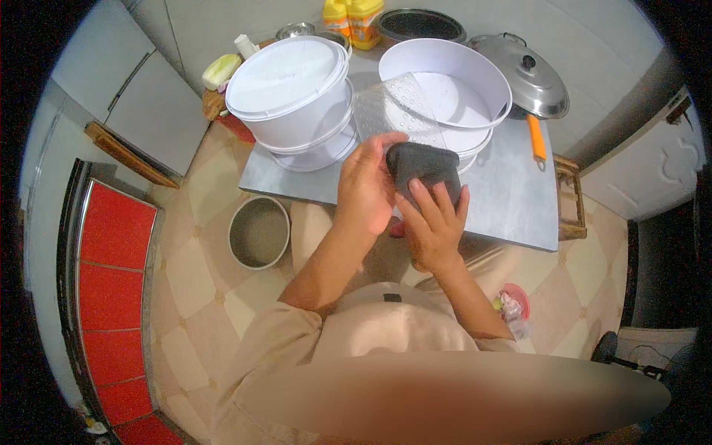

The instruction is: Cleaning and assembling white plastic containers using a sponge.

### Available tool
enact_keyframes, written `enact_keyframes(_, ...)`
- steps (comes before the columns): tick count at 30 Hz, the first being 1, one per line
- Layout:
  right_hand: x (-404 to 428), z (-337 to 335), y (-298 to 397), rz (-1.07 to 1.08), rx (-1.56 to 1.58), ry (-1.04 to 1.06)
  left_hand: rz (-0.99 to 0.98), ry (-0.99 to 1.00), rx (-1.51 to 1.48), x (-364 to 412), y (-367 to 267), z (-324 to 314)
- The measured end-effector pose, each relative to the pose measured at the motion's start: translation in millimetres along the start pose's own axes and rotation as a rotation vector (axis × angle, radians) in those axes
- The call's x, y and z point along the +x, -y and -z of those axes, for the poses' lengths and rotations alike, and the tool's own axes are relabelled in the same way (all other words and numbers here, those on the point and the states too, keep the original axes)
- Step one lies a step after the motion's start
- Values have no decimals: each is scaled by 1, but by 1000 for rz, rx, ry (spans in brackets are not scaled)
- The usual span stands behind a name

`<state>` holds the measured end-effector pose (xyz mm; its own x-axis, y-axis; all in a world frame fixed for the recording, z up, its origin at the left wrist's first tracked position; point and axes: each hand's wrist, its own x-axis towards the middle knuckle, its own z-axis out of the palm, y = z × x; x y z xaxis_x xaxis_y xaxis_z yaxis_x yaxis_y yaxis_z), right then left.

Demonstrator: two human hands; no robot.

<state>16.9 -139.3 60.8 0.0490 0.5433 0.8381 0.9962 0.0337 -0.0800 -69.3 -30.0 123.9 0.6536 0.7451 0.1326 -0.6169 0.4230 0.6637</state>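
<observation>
A small black container (425, 172) with rounded corners is between my hands, above the near edge of a grey table. My left hand (370, 183) holds its left side, with the thumb and fingers round the edge. My right hand (434, 222) lies against its near face with the fingers spread. Just beyond it, a clear dimpled plastic sheet (397, 108) leans against a round white open tub (445, 83). To the left stands a stack of white tubs (295, 105) with a lid on top.
On the grey table (500, 200) stand a lidded steel pan (525, 72) with an orange handle, a dark round pot (421, 25) and yellow bottles (353, 19). A round metal pot (259, 232) is on the tiled floor at left, a pink bin (514, 300) at right.
</observation>
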Motion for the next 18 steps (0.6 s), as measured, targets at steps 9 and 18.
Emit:
enact_keyframes(9, 13, 3, -7, -9, -6, -43, -13, -66, -30, -1, 11, 9)
enact_keyframes(18, 68, 8, -6, -63, 18, -42, 8, -93, 79, -15, 20, -11)
